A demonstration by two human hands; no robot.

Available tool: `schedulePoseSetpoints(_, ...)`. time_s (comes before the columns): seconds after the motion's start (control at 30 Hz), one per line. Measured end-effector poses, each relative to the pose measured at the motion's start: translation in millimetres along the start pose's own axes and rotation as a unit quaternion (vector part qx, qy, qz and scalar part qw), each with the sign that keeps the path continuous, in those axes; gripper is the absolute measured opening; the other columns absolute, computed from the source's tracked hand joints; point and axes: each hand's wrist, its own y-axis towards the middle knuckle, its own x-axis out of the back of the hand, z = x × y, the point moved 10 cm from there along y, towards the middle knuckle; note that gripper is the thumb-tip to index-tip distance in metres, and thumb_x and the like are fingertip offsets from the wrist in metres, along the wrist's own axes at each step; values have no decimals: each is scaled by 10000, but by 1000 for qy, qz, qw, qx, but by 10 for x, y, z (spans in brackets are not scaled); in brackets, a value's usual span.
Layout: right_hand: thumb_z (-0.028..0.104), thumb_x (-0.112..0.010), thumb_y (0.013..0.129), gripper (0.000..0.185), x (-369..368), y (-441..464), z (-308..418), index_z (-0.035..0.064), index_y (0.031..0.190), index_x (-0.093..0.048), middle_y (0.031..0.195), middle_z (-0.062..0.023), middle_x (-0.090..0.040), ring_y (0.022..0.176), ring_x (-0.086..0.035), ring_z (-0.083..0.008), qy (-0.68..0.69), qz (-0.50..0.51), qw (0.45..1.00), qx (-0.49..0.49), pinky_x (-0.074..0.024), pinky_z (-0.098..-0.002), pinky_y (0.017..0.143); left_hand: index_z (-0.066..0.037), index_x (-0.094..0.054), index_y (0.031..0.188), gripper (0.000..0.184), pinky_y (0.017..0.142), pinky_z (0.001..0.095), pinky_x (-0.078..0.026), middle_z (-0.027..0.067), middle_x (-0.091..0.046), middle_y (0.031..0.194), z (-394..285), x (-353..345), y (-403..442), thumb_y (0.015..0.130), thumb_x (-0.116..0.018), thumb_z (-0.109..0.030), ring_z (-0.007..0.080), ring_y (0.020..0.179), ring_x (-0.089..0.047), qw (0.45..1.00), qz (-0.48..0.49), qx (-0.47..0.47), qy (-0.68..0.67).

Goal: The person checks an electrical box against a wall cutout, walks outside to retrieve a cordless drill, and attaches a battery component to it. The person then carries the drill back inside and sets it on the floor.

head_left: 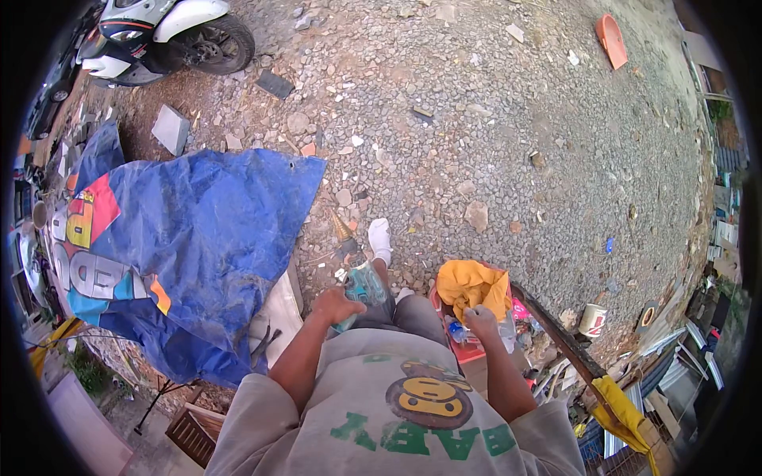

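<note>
My left hand (pixel 336 305) is wrapped round the rear of a teal power tool (pixel 365 287) between my legs. A dark, brass-coloured conical piece (pixel 341 228) points away from the tool's front. My right hand (pixel 481 319) is closed at the lower edge of a crumpled orange cloth (pixel 468 284); what its fingers grip is too small to tell. The cloth lies over a red basket (pixel 467 354), which also holds a blue item and clear plastic.
A blue tarp (pixel 214 214) spreads at left. Behind it are a grey block (pixel 171 129) and a parked motorbike (pixel 171 40). Beside the basket lie a long rusty bar (pixel 559 337) and a white bucket (pixel 593 320). An orange scoop-like piece (pixel 612 41) rests on the gravel.
</note>
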Motion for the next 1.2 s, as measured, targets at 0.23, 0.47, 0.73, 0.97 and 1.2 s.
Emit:
schedulePoseSetpoints(0.23,334,-561,821,354,385,886,1122,-13,777,-619,729,-143,-634,701,-625,-217,88,-13,996,-31,-480,-348,633,69,-665,945,661,807,395,-495,271,-652,972,450,1299,565,581,-737,-478,356,925,-646,985,-76,34,-149)
schedulePoseSetpoints(0.47,281,-591,832,276,490,1665,1147,13,767,-592,651,-67,-581,524,-567,-144,57,42,997,13,-455,-295,463,38,-672,901,461,655,364,-494,106,-650,794,14,2317,1006,654,-738,-346,207,718,-611,903,-108,72,-410)
schedulePoseSetpoints(0.73,288,-591,853,296,1889,3596,2595,21,725,-594,625,-69,-584,591,-622,-206,-164,12,986,14,-475,-351,503,-55,-644,845,300,477,368,-466,70,-610,682,-1190,3228,1487,695,-739,-298,214,524,-586,779,48,119,-614)
schedulePoseSetpoints(0.97,328,-596,857,316,3686,5496,6071,30,755,-623,628,-48,-582,588,-548,-131,35,-124,983,132,-441,-297,531,-44,-600,855,301,448,351,-484,98,-612,638,-2347,5092,1936,738,-707,-299,237,499,-611,761,51,-20,-647)
schedulePoseSetpoints(1.2,364,-565,794,405,3761,6525,8368,5,952,-665,837,-209,-666,847,-639,-356,43,-75,973,216,-474,-424,765,-63,-558,903,280,499,376,-508,124,-618,671,-3008,6699,3046,790,-654,-300,273,539,-627,708,64,-97,-697)
